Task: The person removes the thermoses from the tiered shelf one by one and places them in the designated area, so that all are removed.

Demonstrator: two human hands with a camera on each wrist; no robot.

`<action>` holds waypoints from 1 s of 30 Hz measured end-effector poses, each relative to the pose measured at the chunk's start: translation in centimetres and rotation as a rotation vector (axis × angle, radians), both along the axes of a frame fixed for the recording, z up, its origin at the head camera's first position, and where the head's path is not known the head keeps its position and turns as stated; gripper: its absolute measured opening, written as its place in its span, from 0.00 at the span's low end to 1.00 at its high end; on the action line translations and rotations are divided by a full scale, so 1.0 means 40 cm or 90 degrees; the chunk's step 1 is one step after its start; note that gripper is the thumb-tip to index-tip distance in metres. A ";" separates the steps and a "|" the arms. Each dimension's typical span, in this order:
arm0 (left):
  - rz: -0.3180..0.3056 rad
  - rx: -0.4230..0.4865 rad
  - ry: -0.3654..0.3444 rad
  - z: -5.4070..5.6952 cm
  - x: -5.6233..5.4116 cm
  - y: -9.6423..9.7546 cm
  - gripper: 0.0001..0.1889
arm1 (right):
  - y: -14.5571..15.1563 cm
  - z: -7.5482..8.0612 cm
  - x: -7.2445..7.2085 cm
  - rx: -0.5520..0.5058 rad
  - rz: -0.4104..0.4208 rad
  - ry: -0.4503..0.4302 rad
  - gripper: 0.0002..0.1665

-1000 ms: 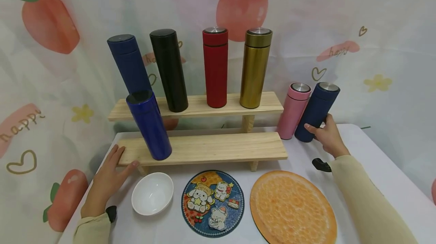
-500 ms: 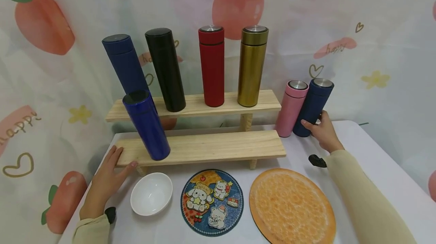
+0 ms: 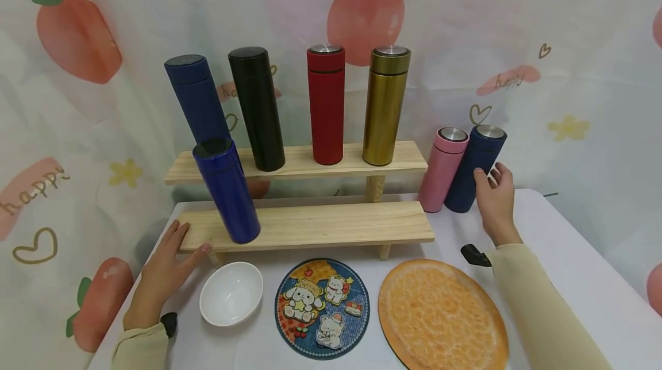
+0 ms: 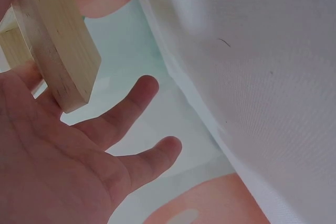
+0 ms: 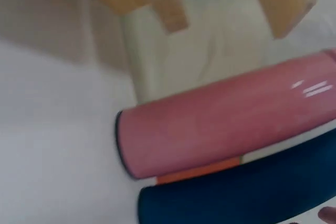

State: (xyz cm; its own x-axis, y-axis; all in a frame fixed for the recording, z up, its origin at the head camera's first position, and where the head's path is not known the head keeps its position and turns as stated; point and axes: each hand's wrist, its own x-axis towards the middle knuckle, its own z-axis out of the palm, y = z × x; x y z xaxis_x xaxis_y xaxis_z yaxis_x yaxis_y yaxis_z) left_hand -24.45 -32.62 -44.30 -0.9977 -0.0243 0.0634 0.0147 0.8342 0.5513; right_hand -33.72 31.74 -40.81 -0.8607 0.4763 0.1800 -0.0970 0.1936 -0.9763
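Note:
At the left end of the lower wooden shelf (image 3: 331,224), my left hand (image 3: 161,272) holds the board between thumb and fingers. In the left wrist view, two fingers (image 4: 149,166) stretch out past the board's end (image 4: 65,51). My right hand (image 3: 496,200) is just right of a navy thermos bottle (image 3: 473,172), fingers loosely bent and holding nothing; whether the thumb touches the bottle I cannot tell. A pink thermos bottle (image 3: 443,172) stands upright on the table close to the navy one. The right wrist view shows the pink bottle (image 5: 226,119) and navy bottle (image 5: 236,192) side by side.
On the upper shelf (image 3: 295,161) stand navy (image 3: 193,97), black (image 3: 257,108), red (image 3: 327,106) and gold (image 3: 386,108) bottles. A shiny blue bottle (image 3: 227,192) stands on the lower shelf. In front lie a white bowl (image 3: 231,293), a cartoon-printed round mat (image 3: 322,308) and an orange-brown round mat (image 3: 443,312).
The navy bottle on the right has come upright beside the pink one. My right hand has let go of it and drawn slightly to the right. The left hand stays put.

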 end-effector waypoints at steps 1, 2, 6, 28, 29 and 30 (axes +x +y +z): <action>0.000 0.000 0.001 0.001 0.000 0.000 0.50 | -0.008 0.013 0.005 -0.006 -0.022 0.021 0.43; -0.001 0.000 0.002 0.001 0.000 0.000 0.50 | -0.016 0.024 0.010 -0.008 -0.043 0.044 0.42; -0.001 -0.002 0.004 0.002 0.002 0.001 0.50 | -0.049 0.063 0.035 -0.025 -0.112 0.150 0.35; 0.004 0.009 0.006 0.005 0.007 0.008 0.50 | -0.322 0.169 0.152 -0.174 0.082 0.365 0.20; 0.005 0.008 0.008 0.004 0.007 0.007 0.50 | -0.333 0.171 0.153 -0.173 0.089 0.364 0.20; 0.005 0.007 0.009 0.003 0.008 0.007 0.50 | -0.345 0.173 0.154 -0.172 0.097 0.363 0.20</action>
